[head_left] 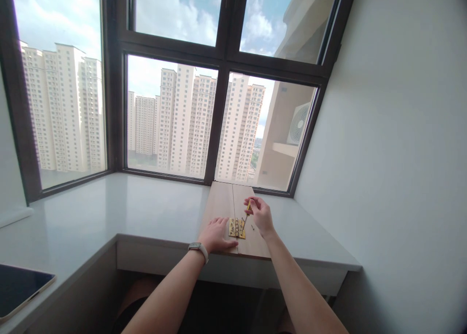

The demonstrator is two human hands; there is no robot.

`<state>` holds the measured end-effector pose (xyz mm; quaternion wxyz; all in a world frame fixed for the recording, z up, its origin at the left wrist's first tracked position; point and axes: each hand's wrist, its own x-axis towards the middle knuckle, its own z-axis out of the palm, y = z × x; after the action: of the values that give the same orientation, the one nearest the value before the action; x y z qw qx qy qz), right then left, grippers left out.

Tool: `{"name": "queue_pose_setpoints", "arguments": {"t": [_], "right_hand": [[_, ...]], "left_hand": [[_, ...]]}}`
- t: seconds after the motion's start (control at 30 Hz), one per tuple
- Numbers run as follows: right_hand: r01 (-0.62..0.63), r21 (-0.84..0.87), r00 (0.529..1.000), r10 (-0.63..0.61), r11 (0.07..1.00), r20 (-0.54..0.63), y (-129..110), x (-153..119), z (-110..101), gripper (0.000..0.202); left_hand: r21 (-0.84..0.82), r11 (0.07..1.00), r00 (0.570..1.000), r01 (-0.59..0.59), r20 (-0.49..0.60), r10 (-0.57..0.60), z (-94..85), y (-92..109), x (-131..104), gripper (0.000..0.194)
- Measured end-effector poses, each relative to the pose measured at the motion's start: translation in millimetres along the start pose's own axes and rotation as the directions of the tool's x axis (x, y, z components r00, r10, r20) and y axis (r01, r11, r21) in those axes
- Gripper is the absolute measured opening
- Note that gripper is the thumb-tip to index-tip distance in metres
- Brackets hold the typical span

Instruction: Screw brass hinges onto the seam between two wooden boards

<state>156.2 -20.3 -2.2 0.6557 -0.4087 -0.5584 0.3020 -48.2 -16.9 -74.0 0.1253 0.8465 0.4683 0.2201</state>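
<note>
"What are your hands doing?"

"My right hand (261, 216) is closed around a yellow driver (249, 207), its shaft slanting down to the right leaf of the brass-coloured hinge (237, 228). My left hand (215, 234) is open, holding nothing, laid on the left board (218, 205) just beside the hinge."

"And where's the hinge?"

"Near the front end of two pale boards, lying open across the seam, one leaf on the left board and one on the right board (251, 246). Small dark specks dot both leaves; they're too small for me to call screws or holes. A small screw (253, 227) lies to the right of it, on the right board."

"Any writing you can read?"

"Any print on the driver or hinge is too small to make out. Same with my watch (195, 246), the pale-strapped one on my left wrist."

"What else is around?"

"The boards lie on the white surface (160, 202), reaching back to the window (171, 115). A dark-screened tablet (24, 288) sits at far left. Outside, there's an air conditioner (299, 124) and tall buildings (184, 120)."
</note>
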Motion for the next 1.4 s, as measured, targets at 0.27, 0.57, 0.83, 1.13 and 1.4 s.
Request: {"name": "queue_pose_setpoints", "arguments": {"t": [0.27, 0.57, 0.83, 1.13, 1.4], "right_hand": [[0.014, -0.003, 0.999, -0.014, 1.000, -0.035, 5, 4, 1, 0.049], [0.002, -0.021, 1.000, -0.002, 1.000, 0.007, -2, -1, 3, 0.045], [-0.003, -0.028, 0.999, 0.004, 1.000, 0.033, -1, -1, -2, 0.038], [0.003, -0.035, 1.000, -0.004, 0.999, -0.016, -4, 2, 7, 0.045], [0.011, -0.067, 1.000, -0.012, 0.998, -0.016, -1, 2, 4, 0.050]], "left_hand": [[0.003, 1.000, 1.000, -0.011, -0.013, 0.011, 2.2, -3, 1, 0.108], [-0.004, 1.000, 1.000, -0.006, -0.007, 0.006, 0.7, -1, 1, 0.107], [-0.004, 1.000, 1.000, 0.003, 0.000, -0.003, -0.4, 0, 0, 0.108], [0.001, 1.000, 1.000, 0.005, -0.004, -0.005, 1.2, -1, 1, 0.107], [0.001, 1.000, 1.000, 0.000, -0.009, 0.000, 1.8, -2, 1, 0.108]]}}
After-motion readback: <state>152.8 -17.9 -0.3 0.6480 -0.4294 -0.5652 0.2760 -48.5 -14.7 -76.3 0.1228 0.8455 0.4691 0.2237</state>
